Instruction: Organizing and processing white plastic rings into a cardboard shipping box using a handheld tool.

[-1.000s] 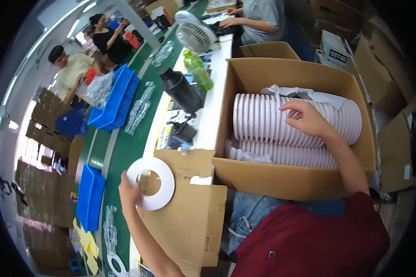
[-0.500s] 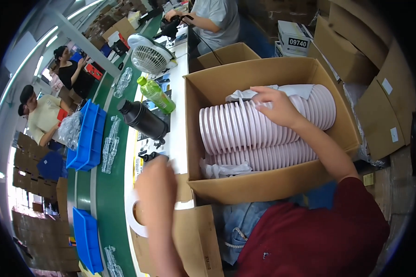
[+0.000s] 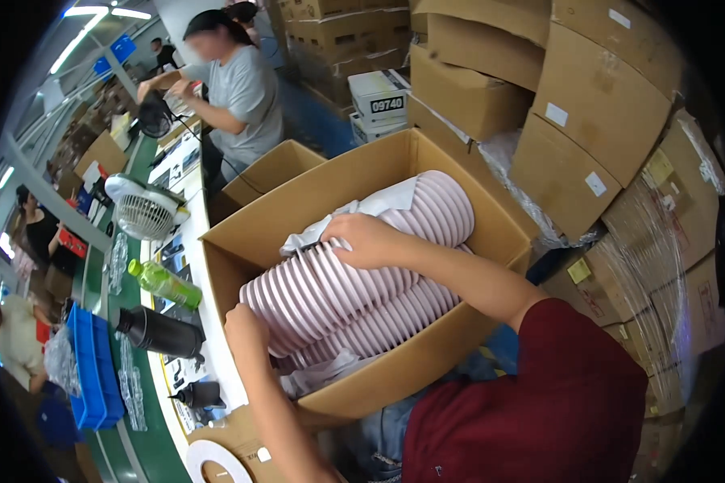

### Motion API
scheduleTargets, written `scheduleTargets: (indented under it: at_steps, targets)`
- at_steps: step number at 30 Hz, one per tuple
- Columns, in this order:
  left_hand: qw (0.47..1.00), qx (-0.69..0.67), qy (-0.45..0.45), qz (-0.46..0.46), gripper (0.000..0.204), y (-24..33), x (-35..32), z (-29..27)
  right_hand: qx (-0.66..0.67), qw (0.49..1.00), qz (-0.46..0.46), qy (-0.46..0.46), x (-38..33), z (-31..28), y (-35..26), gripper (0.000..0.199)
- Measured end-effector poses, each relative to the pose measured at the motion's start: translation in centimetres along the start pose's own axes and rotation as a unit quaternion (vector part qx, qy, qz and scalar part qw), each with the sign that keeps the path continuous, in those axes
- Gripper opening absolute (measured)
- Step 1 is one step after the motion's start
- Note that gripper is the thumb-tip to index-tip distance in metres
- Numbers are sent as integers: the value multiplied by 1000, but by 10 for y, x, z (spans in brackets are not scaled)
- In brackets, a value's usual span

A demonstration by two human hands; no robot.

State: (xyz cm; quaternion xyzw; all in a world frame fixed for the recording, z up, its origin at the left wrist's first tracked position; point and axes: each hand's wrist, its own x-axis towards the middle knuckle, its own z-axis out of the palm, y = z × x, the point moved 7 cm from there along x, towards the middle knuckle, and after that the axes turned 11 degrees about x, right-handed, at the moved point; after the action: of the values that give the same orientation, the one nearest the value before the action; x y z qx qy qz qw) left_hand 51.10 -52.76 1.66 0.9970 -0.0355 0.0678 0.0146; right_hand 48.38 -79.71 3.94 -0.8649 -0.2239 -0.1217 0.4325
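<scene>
A large open cardboard box (image 3: 379,390) holds two rows of pale pinkish-white rings (image 3: 330,282), packed on edge. My right hand (image 3: 366,240) lies on top of the upper row, its bent fingers closed on rings beside a narrow gap. At the row's left end, by the box wall, my left hand (image 3: 246,328) is closed, with its fingertips mostly hidden. Crumpled white wrapping (image 3: 395,197) lies along the far side of the upper row. More white wrapping (image 3: 322,374) sits in the box's near corner.
Left of the box, a white bench (image 3: 189,173) carries a fan (image 3: 143,208), a green bottle (image 3: 166,283), a black bottle (image 3: 161,332) and a small black part (image 3: 197,394). A flat white ring (image 3: 217,460) lies on cardboard. Stacked cartons (image 3: 588,105) stand right. A co-worker (image 3: 246,92) handles a black object beyond.
My left hand has moved from over the bench to the rings' left end. My right hand stays on the upper row. The view has swung right.
</scene>
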Motion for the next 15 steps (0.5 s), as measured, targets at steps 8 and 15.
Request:
scheduleTargets:
  at_steps: [8, 15]
  targets:
    - [995, 8, 97, -14, 16, -3, -15, -44, 13, 994, 80, 72, 5, -23, 29, 21]
    - [921, 255, 294, 36, 24, 96, -49, -101, 398, 888, 217, -76, 11, 29, 19, 44]
